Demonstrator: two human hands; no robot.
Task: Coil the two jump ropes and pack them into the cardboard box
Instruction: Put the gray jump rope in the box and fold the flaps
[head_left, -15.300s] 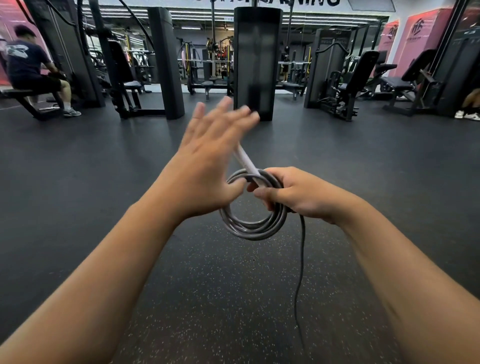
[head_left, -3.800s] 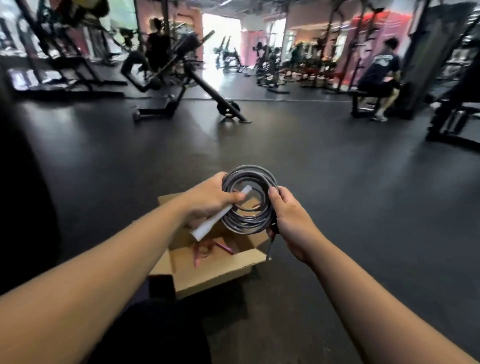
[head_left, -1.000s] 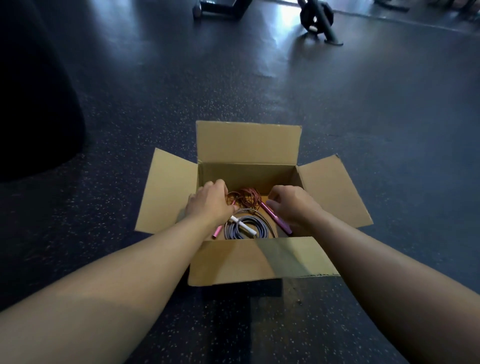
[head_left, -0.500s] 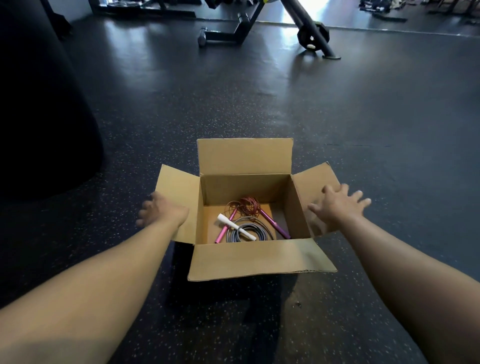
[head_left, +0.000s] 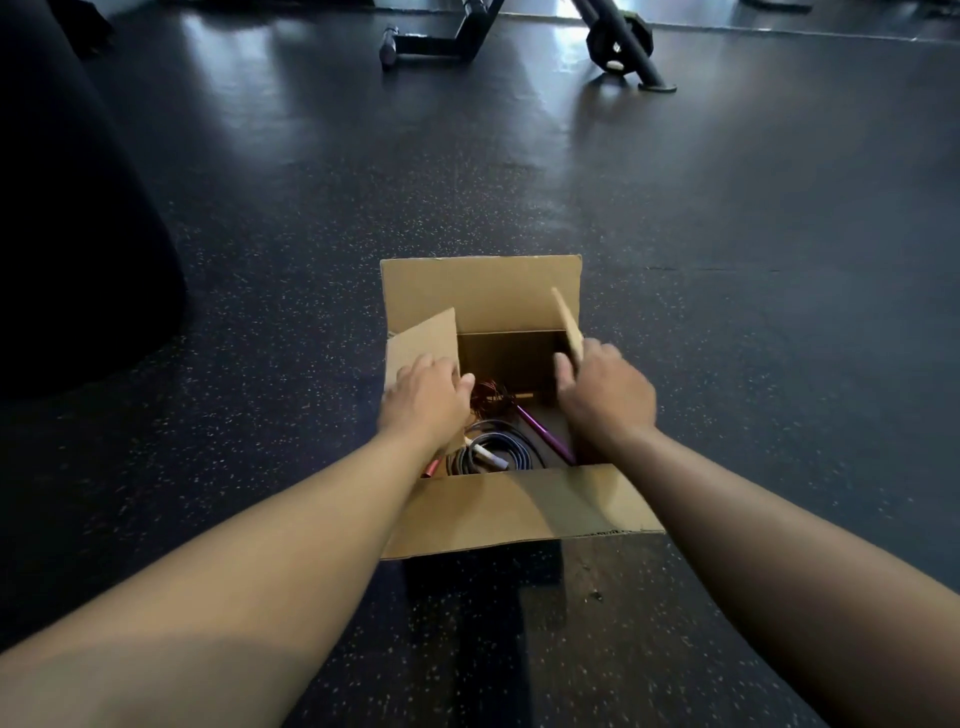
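Left hand: my left hand (head_left: 423, 397) lies on the left side flap (head_left: 422, 340), fingers fairly straight over its edge and pressing it inward — not curled round anything that I can see.
Right hand: my right hand (head_left: 605, 392) grips the right side flap (head_left: 567, 325), thumb on the inner face and fingers behind it; the flap stands nearly on edge.
Box: the cardboard box (head_left: 519, 512) sits on the dark speckled floor (head_left: 291, 249), far flap (head_left: 480, 291) upright, near flap folded out toward me.
Grey rope: the grey rope (head_left: 493, 452) lies coiled on the box bottom at the near side, its white handle (head_left: 480, 451) across the coil.
Red rope: the red rope (head_left: 488, 396) is bunched just behind the grey one, a purple-pink handle (head_left: 545, 434) slanting toward the right wall (another pink end shows under my left wrist).
Stage: both ropes are packed, I judge; closing the flaps is what remains.
Risk: the red coil looks loose and springy — it could rise under a flap and keep it from lying flat.
Risk two: the slanted handle near the right wall could catch that flap's edge as it comes down, or the light box could skid if I push unevenly.
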